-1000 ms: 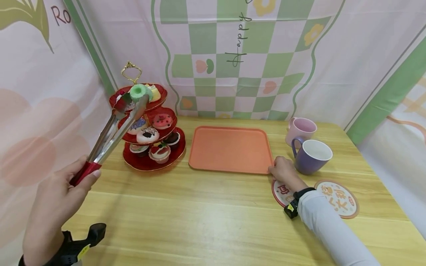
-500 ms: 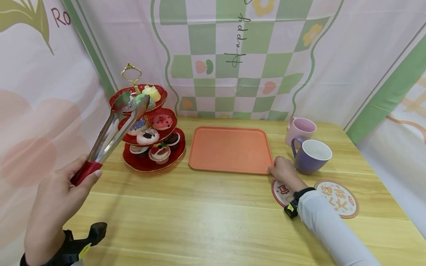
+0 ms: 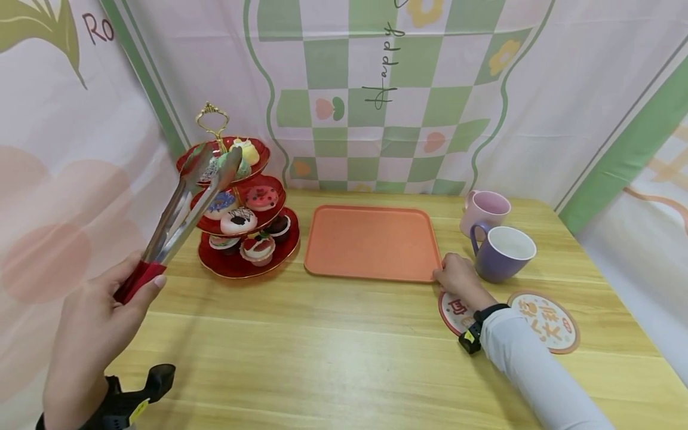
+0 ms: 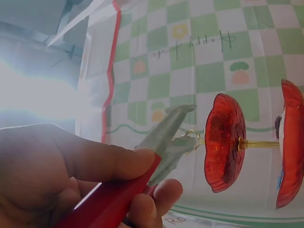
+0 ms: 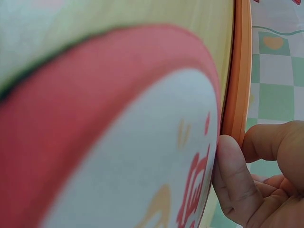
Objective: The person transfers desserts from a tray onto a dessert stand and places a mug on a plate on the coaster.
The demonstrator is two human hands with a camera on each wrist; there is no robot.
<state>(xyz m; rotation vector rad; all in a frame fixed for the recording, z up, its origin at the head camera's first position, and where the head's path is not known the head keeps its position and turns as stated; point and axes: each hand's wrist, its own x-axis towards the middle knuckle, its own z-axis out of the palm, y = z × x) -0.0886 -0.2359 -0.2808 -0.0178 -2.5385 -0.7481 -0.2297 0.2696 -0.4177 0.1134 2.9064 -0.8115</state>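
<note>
My left hand (image 3: 97, 322) grips the red handles of metal tongs (image 3: 189, 222), whose arms are spread apart. The tongs' tips overlap the top tier of a red three-tier cake stand (image 3: 288, 243) in the head view. A green ring-shaped cake (image 3: 242, 169) lies there, partly hidden behind one tong arm, beside a yellow cake (image 3: 248, 151). In the left wrist view, thumb and fingers press the red handle (image 4: 111, 197) and the stand's top plate (image 4: 225, 142) shows from below. My right hand (image 3: 461, 282) pinches the near right corner of an orange tray (image 3: 373, 242).
Several cakes and cupcakes fill the lower tiers. Right of the tray stand a pink mug (image 3: 486, 209) and a purple mug (image 3: 501, 260). Two round coasters lie nearer: a red-rimmed coaster (image 3: 454, 310) partly under the right forearm, and a brown-rimmed coaster (image 3: 553, 325). A patterned cloth (image 3: 371, 119) hangs behind.
The green ring-shaped cake, raised near the tong tips a second ago, has dropped lower onto the top tier's front. The tongs have shifted only slightly; my right hand has stayed put.
</note>
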